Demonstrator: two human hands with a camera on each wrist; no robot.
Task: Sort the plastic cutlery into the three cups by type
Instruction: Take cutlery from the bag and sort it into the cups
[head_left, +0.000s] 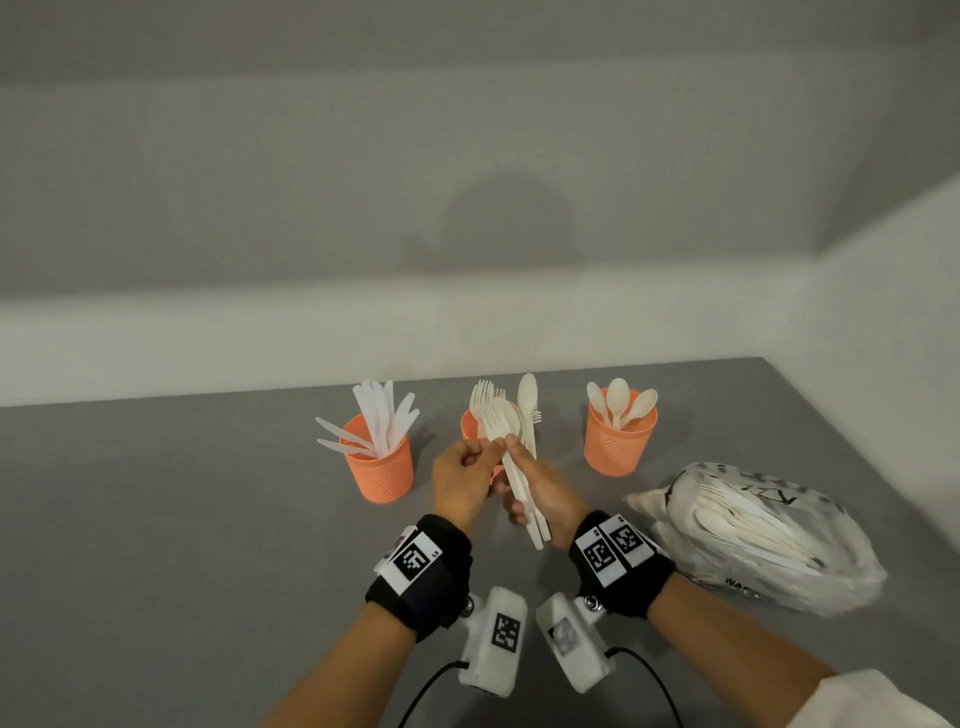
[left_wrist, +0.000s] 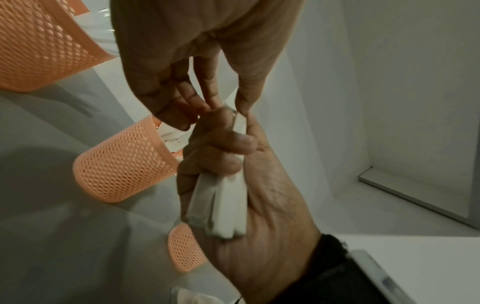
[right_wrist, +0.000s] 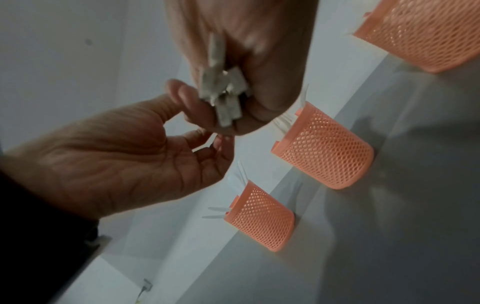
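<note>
Grey surface (head_left: 156, 519) with three orange cups (head_left: 384, 467) in a row: right hand (head_left: 545, 493) grips a cutlery bundle (head_left: 519, 467) before the middle cup, left hand (head_left: 462, 478) pinching one fork (head_left: 496, 415) from it

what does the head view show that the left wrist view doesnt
Only the head view shows the plastic bag of cutlery on the table, and what each cup holds: knives in the left cup, spoons in the right cup, and forks in the middle cup.

Only the left wrist view shows the square handle ends of the bundle from below.

Both show the right hand gripping the bundle, the left hand pinching at it, and orange mesh cups.
</note>
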